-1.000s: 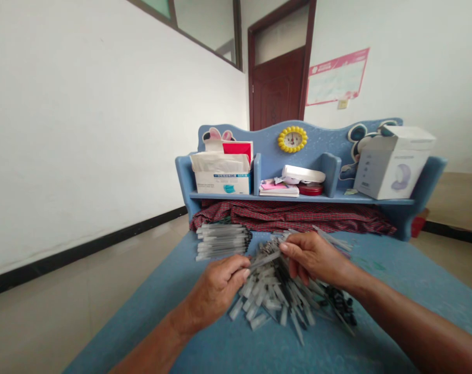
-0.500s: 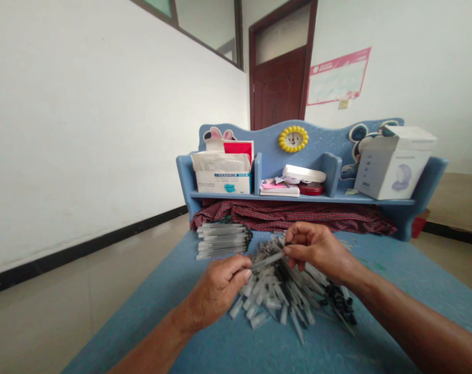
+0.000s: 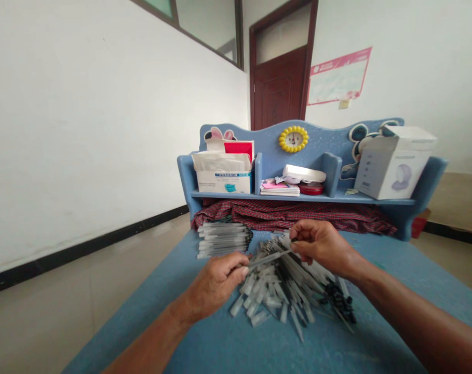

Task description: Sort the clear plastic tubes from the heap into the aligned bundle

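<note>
My left hand (image 3: 216, 283) and my right hand (image 3: 321, 245) pinch opposite ends of a thin clear plastic tube (image 3: 269, 258), held just above a loose heap of similar tubes (image 3: 286, 293). The heap lies crisscrossed on the blue tabletop (image 3: 204, 343), with dark ends gathered at its right side. Left of it, a neat bundle of parallel tubes with black ends (image 3: 222, 240) lies close to my left hand. Both hands hide part of the heap.
A blue shelf unit (image 3: 298, 195) stands at the table's far side, holding a face-mask box (image 3: 223, 176), a white carton (image 3: 391, 166) and papers. Red plaid cloth (image 3: 290, 215) lies below it. Tiled floor lies on both sides of the table.
My right hand has risen a little and shifted slightly right, and my left hand has moved slightly up. The same tube stays between them. The heap and bundle look unchanged.
</note>
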Demonstrator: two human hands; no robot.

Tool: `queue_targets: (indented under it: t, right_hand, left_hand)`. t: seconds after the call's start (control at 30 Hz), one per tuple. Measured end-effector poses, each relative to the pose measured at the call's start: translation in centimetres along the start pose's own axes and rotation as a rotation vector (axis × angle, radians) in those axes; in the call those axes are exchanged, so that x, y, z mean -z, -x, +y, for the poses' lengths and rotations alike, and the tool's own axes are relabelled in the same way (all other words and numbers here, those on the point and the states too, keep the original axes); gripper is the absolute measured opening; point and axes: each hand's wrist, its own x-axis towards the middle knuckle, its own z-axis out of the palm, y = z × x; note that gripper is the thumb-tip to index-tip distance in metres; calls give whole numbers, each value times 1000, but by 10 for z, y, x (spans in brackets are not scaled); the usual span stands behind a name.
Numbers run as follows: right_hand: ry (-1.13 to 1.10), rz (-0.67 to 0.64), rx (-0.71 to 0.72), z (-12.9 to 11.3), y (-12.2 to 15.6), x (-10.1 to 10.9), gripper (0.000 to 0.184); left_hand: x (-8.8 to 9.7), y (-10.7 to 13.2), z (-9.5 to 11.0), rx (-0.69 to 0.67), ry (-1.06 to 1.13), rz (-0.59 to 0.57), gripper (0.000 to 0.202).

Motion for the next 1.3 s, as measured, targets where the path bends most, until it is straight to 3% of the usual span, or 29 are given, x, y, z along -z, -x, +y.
queue_targets:
  t: [0.23, 0.37, 0.43, 0.57, 0.73, 0.9, 1.17, 1.3]
  right_hand:
    - [358, 297, 74, -9, -1, 40, 12]
    - [736, 403, 215, -15, 7, 33, 10]
    - [859, 376, 261, -17, 11, 22, 12]
    - [988, 192, 317, -18, 21, 1, 16]
    - [1117, -9, 225, -17, 31, -13, 15]
    - [1165, -115, 158, -16, 34, -20, 13]
    - [1216, -94, 69, -16, 29, -3, 14]
    - [1191, -65, 34, -11, 32, 21, 17]
  left_hand:
    - [16, -4, -26, 170, -40, 44, 23]
    - [12, -6, -29, 249, -59, 60, 23]
    - [7, -6, -27, 266, -52, 55, 24]
    - [1, -6, -24, 277, -35, 39, 24]
    - [0, -6, -28, 298, -56, 45, 23]
    - [-1, -7, -28, 384, 158, 46, 22]
    - [2, -6, -14, 351, 244, 29, 20]
    - [6, -4, -18, 372, 221, -107, 18]
